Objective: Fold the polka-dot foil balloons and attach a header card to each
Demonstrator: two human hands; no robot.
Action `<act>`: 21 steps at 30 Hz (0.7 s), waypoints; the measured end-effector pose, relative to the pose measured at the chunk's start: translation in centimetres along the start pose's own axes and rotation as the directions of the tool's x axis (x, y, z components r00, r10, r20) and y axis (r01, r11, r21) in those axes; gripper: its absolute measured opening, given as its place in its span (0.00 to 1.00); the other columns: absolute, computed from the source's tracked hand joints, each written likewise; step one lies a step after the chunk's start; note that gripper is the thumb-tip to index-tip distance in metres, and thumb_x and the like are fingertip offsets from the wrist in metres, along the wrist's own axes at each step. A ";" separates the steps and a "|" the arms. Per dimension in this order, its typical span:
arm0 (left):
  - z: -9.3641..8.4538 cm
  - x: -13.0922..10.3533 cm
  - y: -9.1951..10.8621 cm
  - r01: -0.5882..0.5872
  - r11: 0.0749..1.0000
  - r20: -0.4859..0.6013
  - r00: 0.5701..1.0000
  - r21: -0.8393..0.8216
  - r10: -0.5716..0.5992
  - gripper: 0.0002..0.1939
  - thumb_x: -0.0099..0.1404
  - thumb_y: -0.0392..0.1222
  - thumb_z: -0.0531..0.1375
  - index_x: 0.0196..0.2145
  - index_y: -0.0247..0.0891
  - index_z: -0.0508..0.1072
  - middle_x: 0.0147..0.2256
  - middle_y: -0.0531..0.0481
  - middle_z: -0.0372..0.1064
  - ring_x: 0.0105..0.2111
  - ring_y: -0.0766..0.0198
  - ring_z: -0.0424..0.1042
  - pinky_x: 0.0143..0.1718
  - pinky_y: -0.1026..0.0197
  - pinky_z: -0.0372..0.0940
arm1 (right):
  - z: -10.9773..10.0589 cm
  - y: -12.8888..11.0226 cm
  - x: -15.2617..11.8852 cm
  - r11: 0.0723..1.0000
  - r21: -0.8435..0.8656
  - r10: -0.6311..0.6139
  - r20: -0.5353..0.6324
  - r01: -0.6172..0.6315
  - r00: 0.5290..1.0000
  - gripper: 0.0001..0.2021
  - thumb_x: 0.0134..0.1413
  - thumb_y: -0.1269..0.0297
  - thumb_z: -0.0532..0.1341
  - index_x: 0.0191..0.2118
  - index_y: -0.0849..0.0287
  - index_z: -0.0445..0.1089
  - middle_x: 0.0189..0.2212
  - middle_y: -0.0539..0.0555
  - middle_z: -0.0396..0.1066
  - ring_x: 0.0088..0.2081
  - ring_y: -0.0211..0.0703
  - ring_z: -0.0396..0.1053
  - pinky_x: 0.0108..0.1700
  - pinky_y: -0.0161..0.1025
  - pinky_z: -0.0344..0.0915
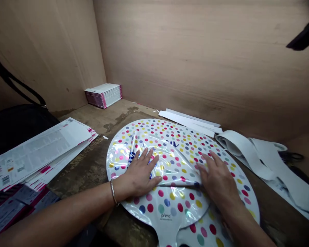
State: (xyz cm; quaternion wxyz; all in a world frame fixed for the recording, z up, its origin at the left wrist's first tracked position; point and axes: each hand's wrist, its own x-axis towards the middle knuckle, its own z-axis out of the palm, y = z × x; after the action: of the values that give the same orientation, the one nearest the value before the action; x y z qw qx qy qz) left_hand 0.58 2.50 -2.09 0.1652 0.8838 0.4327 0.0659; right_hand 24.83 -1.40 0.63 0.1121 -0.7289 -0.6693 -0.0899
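Observation:
A flat, shiny foil balloon [175, 200] with coloured polka dots lies in front of me, its neck toward me. Its upper part is folded down over itself in a crease. My left hand [143, 173] rests flat on the folded part, fingers spread, with a metal bangle on the wrist. At the right end of the fold is my right hand [217, 178], its fingers apart and slightly bent, touching the foil; its thumb is partly hidden. Beneath lies another dotted balloon [243, 192], perhaps with more under it.
Printed card sleeves [41, 151] lie in a pile at left beside a black bag [18, 127]. A stack of folded cards [104, 94] stands in the back corner. White paper strips [187, 121] and a curled white band [262, 157] lie at right. Wooden panels [195, 51] enclose the worktop.

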 end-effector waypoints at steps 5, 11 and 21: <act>0.0 -0.1 -0.1 0.011 0.999 -0.026 1.000 0.033 -0.010 0.38 0.65 0.62 0.47 0.65 0.39 0.44 0.66 0.40 0.30 0.65 0.45 0.29 0.61 0.39 0.33 | 0.1 -3.3 -2.9 0.886 0.273 -0.457 0.383 0.375 0.803 0.34 0.59 0.48 0.49 0.65 0.63 0.47 0.65 0.59 0.43 0.65 0.53 0.42 0.63 0.52 0.49; 0.2 -0.2 0.5 0.011 1.000 -0.040 0.999 0.021 -0.010 0.40 0.64 0.63 0.48 0.65 0.39 0.44 0.66 0.39 0.32 0.65 0.45 0.28 0.61 0.39 0.34 | -1.2 0.3 -0.2 1.000 0.007 0.001 0.370 -0.004 0.929 0.30 0.63 0.54 0.42 0.63 0.70 0.52 0.65 0.64 0.45 0.65 0.56 0.41 0.62 0.57 0.49; -1.9 -0.3 -5.0 0.294 0.951 -0.104 0.953 0.093 -0.284 0.34 0.67 0.57 0.47 0.64 0.36 0.49 0.65 0.35 0.37 0.64 0.42 0.35 0.60 0.37 0.37 | 2.4 -6.0 0.6 0.918 0.237 -0.392 0.402 0.319 0.828 0.26 0.64 0.60 0.41 0.65 0.61 0.46 0.66 0.55 0.41 0.66 0.48 0.38 0.64 0.52 0.44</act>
State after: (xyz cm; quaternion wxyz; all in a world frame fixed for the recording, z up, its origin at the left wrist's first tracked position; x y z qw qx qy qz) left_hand -3.86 5.54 -2.10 0.1056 0.8148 0.5672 0.0570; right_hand 18.91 0.35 -1.20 -0.0034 -0.5810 -0.8062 0.1121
